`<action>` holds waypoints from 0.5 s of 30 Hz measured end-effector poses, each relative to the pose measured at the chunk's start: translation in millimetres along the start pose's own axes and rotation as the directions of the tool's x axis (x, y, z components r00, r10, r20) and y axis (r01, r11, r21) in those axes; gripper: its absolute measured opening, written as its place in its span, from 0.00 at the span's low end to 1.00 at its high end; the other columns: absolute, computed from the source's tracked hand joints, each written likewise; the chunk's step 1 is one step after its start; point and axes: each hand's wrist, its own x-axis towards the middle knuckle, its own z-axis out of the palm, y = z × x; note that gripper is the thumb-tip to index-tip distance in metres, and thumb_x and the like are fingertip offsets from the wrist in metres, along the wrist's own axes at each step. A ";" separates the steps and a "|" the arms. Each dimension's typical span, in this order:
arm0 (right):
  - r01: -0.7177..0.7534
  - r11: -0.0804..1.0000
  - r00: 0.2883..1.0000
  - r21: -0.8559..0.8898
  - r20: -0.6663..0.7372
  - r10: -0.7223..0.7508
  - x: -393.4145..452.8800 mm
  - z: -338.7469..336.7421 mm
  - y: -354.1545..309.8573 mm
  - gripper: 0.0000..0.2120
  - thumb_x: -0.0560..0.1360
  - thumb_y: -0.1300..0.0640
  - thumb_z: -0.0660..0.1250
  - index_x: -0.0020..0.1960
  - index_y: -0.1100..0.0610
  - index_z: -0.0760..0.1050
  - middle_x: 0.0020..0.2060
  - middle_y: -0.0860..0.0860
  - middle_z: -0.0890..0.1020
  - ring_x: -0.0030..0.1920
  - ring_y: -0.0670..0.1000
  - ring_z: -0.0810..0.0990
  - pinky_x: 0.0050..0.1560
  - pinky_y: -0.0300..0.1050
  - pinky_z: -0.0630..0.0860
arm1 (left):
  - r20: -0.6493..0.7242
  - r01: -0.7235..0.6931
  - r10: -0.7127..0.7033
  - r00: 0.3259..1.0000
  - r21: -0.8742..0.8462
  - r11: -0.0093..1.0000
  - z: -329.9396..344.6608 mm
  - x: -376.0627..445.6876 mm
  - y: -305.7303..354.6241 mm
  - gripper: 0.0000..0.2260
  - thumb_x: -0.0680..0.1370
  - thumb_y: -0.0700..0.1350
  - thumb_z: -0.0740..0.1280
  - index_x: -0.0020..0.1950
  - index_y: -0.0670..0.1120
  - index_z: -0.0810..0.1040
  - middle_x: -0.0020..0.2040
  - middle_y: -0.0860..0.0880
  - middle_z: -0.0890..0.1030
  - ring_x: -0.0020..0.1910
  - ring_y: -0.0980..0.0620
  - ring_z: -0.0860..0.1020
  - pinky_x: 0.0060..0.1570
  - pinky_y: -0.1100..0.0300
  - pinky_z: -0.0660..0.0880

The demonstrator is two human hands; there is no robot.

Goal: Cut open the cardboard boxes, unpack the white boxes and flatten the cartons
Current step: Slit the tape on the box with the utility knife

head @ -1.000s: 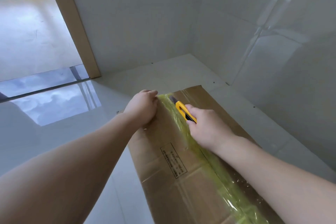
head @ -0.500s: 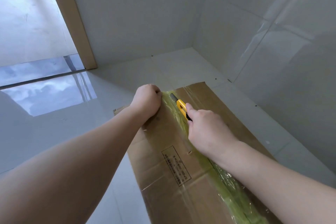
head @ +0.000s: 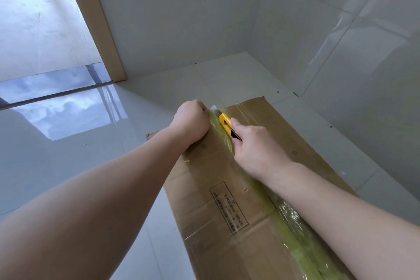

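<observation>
A long brown cardboard box (head: 218,193) lies on the floor in front of me, its centre seam covered by a strip of yellow-green tape (head: 293,218). My right hand (head: 256,145) is closed around a yellow utility knife (head: 227,124), whose tip sits on the tape near the box's far end. My left hand (head: 193,124) is a fist pressing down on the box's far left corner, right beside the knife. A printed label (head: 228,207) shows on the left flap. No white boxes are visible.
Glossy white floor tiles (head: 91,166) surround the box. White tiled walls (head: 341,41) meet in a corner just beyond its far end. A wooden door frame (head: 95,22) and an open doorway stand at the upper left.
My right hand has slid the knife along the tape toward the far end of the box. My left hand has stayed pressed on the far corner.
</observation>
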 end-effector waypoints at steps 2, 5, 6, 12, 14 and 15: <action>-0.018 1.000 1.000 -0.003 0.010 0.018 7.3 -5.8 -2.2 0.23 0.78 0.60 0.59 0.73 0.54 0.65 0.49 0.56 0.80 0.37 0.54 0.76 0.34 0.44 0.74 | -0.020 -0.007 0.007 1.000 -0.003 1.000 -1.0 -0.6 0.4 0.10 0.76 0.37 0.58 0.46 0.35 0.79 0.47 0.38 0.81 0.39 0.44 0.72 0.42 0.53 0.75; -0.019 1.000 0.999 -0.019 0.036 0.019 1.7 -10.9 -2.3 0.21 0.78 0.60 0.60 0.70 0.54 0.67 0.49 0.58 0.81 0.31 0.52 0.75 0.30 0.46 0.75 | -0.025 -0.011 0.011 1.000 -0.018 1.000 -0.8 -1.0 -0.9 0.10 0.77 0.38 0.58 0.44 0.36 0.78 0.44 0.38 0.80 0.38 0.45 0.71 0.41 0.53 0.74; -0.017 1.000 0.999 -0.023 0.044 0.018 -3.0 -11.9 -0.8 0.22 0.77 0.60 0.60 0.71 0.54 0.67 0.48 0.58 0.81 0.30 0.51 0.75 0.29 0.46 0.75 | -0.019 -0.009 0.009 1.000 -0.020 1.000 -0.6 -1.4 -1.2 0.10 0.77 0.38 0.58 0.42 0.38 0.77 0.42 0.39 0.79 0.38 0.45 0.70 0.40 0.54 0.72; -0.028 0.996 0.998 -0.089 0.050 0.033 6.9 -13.0 -5.9 0.23 0.75 0.63 0.60 0.70 0.55 0.68 0.46 0.57 0.80 0.35 0.54 0.76 0.33 0.46 0.76 | -0.034 -0.013 0.011 0.999 -0.059 0.998 -0.5 -6.5 0.9 0.10 0.78 0.40 0.58 0.44 0.39 0.77 0.45 0.42 0.80 0.46 0.41 0.76 0.43 0.55 0.71; -0.039 0.993 0.997 -0.112 0.065 0.046 14.6 -9.5 -13.3 0.23 0.75 0.64 0.60 0.69 0.55 0.68 0.47 0.57 0.79 0.40 0.56 0.76 0.36 0.46 0.77 | -0.037 -0.009 0.007 0.999 -0.053 0.999 -0.4 -7.3 -0.4 0.10 0.77 0.39 0.58 0.44 0.39 0.77 0.46 0.42 0.80 0.46 0.41 0.75 0.44 0.55 0.71; -0.039 0.993 0.996 -0.116 0.070 0.047 14.9 -8.2 -14.7 0.22 0.75 0.64 0.59 0.68 0.56 0.69 0.46 0.57 0.79 0.40 0.57 0.76 0.36 0.46 0.77 | -0.037 -0.005 0.003 0.999 -0.051 0.999 -0.1 -7.4 -1.0 0.10 0.77 0.39 0.58 0.44 0.39 0.78 0.46 0.41 0.80 0.45 0.41 0.75 0.44 0.54 0.71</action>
